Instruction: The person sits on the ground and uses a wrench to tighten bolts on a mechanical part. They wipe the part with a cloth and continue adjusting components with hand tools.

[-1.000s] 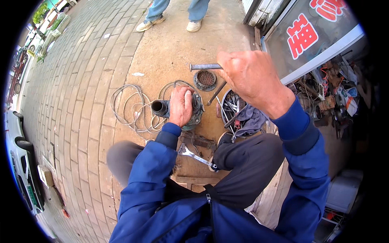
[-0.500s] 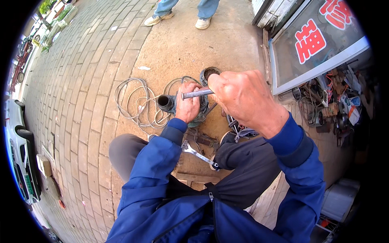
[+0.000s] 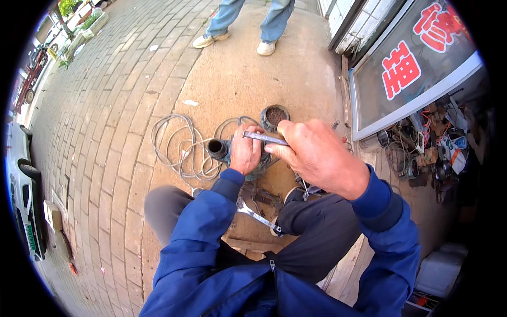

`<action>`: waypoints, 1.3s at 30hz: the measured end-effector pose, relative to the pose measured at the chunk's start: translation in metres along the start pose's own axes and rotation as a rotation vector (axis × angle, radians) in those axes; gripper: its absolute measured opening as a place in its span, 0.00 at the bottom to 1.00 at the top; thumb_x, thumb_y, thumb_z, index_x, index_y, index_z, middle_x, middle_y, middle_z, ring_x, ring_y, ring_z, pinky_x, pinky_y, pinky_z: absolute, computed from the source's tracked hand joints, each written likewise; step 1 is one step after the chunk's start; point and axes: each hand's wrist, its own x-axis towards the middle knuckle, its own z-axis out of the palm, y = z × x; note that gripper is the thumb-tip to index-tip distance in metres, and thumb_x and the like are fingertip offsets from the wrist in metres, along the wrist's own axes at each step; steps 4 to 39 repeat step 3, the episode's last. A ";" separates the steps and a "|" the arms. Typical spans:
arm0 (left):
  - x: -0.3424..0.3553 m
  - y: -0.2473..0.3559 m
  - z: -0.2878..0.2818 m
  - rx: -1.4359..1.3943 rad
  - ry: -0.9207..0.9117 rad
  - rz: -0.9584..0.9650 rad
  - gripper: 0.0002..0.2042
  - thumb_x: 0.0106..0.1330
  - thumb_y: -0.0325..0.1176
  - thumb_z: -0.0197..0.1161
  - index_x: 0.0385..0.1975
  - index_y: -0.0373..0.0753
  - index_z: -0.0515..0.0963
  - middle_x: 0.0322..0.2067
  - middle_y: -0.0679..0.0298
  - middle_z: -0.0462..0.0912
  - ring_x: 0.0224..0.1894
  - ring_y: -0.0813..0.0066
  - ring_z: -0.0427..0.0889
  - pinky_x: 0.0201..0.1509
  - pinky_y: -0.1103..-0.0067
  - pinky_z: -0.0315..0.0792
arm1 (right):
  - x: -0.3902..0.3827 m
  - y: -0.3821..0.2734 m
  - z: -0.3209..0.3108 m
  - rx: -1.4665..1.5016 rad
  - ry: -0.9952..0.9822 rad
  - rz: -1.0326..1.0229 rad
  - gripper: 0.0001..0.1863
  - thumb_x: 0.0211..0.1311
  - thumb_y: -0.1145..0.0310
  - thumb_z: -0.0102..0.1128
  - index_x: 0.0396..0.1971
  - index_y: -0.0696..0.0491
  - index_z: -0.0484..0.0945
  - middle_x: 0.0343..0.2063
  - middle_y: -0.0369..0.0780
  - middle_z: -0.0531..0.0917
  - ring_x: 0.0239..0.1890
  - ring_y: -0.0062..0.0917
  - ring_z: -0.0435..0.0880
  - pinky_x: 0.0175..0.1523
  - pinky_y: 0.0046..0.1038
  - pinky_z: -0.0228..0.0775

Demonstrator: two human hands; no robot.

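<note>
On the ground between my feet stands a dark, dirty machine with a round pipe opening, which looks like a water pump. My left hand is closed round its upper part beside the opening; the fingertips are partly hidden. In front of me my right hand grips a grey steel bar with a flat end. The bar slants left over the left hand, its tip near the fingers. Beyond the hands lies a round dark part with a dirty, grainy inside. A silvery wrench lies close to my legs.
A loosely coiled cable lies left of the pump. Another person's shoes stand at the far side. At right are a framed glass panel and a heap of parts. A white car is parked on the left.
My right hand and the steel bar have come down a little, and the bar now tilts the other way. The left hand stays on the pump. The view has shifted slightly.
</note>
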 end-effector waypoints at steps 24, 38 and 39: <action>0.000 0.007 -0.018 0.063 -0.035 -0.022 0.10 0.65 0.27 0.58 0.44 0.36 0.81 0.52 0.45 0.78 0.55 0.43 0.75 0.61 0.58 0.69 | 0.013 -0.002 -0.014 0.380 -0.169 0.163 0.16 0.73 0.66 0.58 0.26 0.60 0.72 0.14 0.40 0.77 0.15 0.25 0.81 0.20 0.29 0.69; 0.000 0.007 -0.018 0.063 -0.035 -0.022 0.10 0.65 0.27 0.58 0.44 0.36 0.81 0.52 0.45 0.78 0.55 0.43 0.75 0.61 0.58 0.69 | 0.013 -0.002 -0.014 0.380 -0.169 0.163 0.16 0.73 0.66 0.58 0.26 0.60 0.72 0.14 0.40 0.77 0.15 0.25 0.81 0.20 0.29 0.69; 0.000 0.007 -0.018 0.063 -0.035 -0.022 0.10 0.65 0.27 0.58 0.44 0.36 0.81 0.52 0.45 0.78 0.55 0.43 0.75 0.61 0.58 0.69 | 0.013 -0.002 -0.014 0.380 -0.169 0.163 0.16 0.73 0.66 0.58 0.26 0.60 0.72 0.14 0.40 0.77 0.15 0.25 0.81 0.20 0.29 0.69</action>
